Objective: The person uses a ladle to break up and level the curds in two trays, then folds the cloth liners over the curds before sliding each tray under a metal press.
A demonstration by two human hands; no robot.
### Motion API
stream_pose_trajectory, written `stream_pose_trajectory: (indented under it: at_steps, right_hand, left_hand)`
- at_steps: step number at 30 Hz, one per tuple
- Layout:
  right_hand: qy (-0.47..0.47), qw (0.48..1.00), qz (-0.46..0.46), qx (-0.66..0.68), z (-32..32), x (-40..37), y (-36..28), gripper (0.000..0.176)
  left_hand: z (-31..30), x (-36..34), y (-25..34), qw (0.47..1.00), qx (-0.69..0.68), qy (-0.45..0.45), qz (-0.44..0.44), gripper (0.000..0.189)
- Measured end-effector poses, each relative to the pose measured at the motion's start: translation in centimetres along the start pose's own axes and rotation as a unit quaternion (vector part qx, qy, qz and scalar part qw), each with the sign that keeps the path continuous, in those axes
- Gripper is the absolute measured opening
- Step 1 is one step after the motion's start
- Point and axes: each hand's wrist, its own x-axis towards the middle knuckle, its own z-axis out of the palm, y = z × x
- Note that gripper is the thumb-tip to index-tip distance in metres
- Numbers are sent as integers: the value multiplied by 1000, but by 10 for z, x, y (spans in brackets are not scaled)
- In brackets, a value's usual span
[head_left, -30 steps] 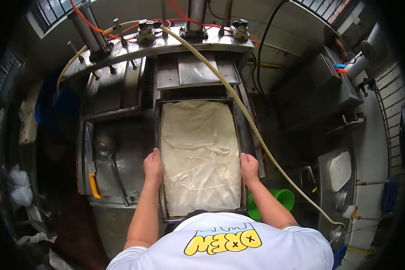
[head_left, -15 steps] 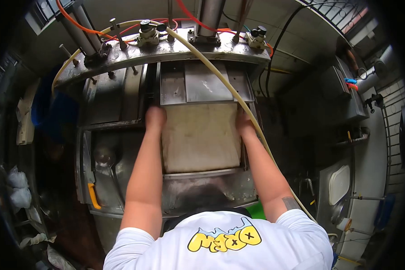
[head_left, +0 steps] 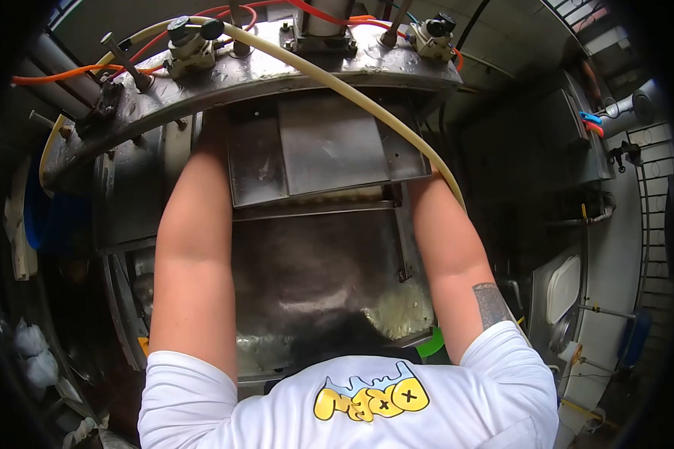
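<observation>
Both my forearms reach forward under the metal beam of a press (head_left: 266,78). My left forearm (head_left: 198,202) passes along the left side of a flat steel press plate (head_left: 333,150), and its hand is lost in shadow beneath the beam. At the plate's right corner my right forearm (head_left: 445,224) disappears, so that hand is hidden too. Under the plate's front edge shows a thin strip of a pale, cloth-like slab (head_left: 344,197), inside a metal-edged frame (head_left: 318,211). What my fingers touch cannot be seen.
A beige hose (head_left: 329,82) crosses over the plate to the right. Valves (head_left: 191,45) and orange tubing top the beam. A wet steel surface (head_left: 307,269) lies between my arms. At left stands a blue bin (head_left: 45,217); a steel cabinet (head_left: 547,142) is at right.
The framed pale slab has slid forward, mostly under the press plate, with my arms stretched along its sides. My view has moved closer to the press.
</observation>
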Motion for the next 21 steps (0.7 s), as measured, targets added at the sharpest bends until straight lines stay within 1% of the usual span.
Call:
stream_pose_trajectory:
  at_steps: [2, 4, 5, 6, 7, 8, 9, 11, 12, 13, 14, 15, 16, 17, 18, 19, 20, 21]
  right_hand:
    - [25, 998, -27, 59, -4, -18, -2, 28]
    - [59, 979, -66, 183, -12, -65, -9, 27]
    - [22, 944, 57, 323, -9, -99, -6, 31]
    - [-20, 991, -121, -47, -7, -146, 46, 34]
    - [-103, 942, 206, 244, -34, -181, 16, 35]
    - [-37, 963, 162, 214, -52, -221, 4, 32]
    - [31, 976, 115, 184, -68, -242, -4, 31]
    - [64, 986, 25, 153, -121, -234, -27, 18]
    - [104, 978, -10, 182, -142, -209, -43, 13]
    - [148, 973, -81, 156, -164, -174, -58, 10]
    - [217, 949, -148, 172, -173, -130, -65, 5]
    - [248, 939, -145, 188, -183, -85, -77, 13]
    - [223, 960, -61, 159, -203, -46, -106, 30]
    - [229, 952, -98, 177, -190, 11, -92, 58]
    - [241, 952, -120, 144, -185, 52, -99, 84]
    - [179, 976, -66, 100, -178, 81, -108, 93]
    - [116, 992, -13, 55, -168, 103, -121, 103]
    - [118, 991, -17, 61, -165, 109, -128, 103]
  left_hand:
    - [-3, 0, 3, 995, -94, -11, 14, 45]
    - [-2, -3, -1, 977, -205, -20, 53, 45]
    - [1, -9, -7, 962, -259, -26, 86, 46]
    - [6, -18, -20, 952, -276, -22, 131, 46]
    - [1, 1, -81, 979, -103, 25, 172, 42]
    - [4, -99, -29, 960, 163, 77, 214, 42]
    - [3, -144, -14, 938, 281, 64, 193, 41]
    - [19, -185, -48, 952, 155, 149, 218, 38]
    - [23, -208, -38, 952, 157, 144, 221, 38]
    - [29, -231, -13, 981, 30, 152, 117, 37]
    - [31, -238, 8, 982, -99, 159, 15, 37]
    - [31, -230, 6, 982, -99, 161, 25, 37]
    - [33, -220, -12, 984, -52, 170, 32, 37]
    - [37, -214, -26, 983, -5, 181, 37, 38]
    - [41, -213, -32, 982, 32, 186, 13, 38]
    - [48, -210, -47, 982, 33, 187, 11, 38]
    - [58, -204, -71, 967, 154, 191, 66, 40]
    - [66, -190, -100, 934, 273, 195, 124, 43]
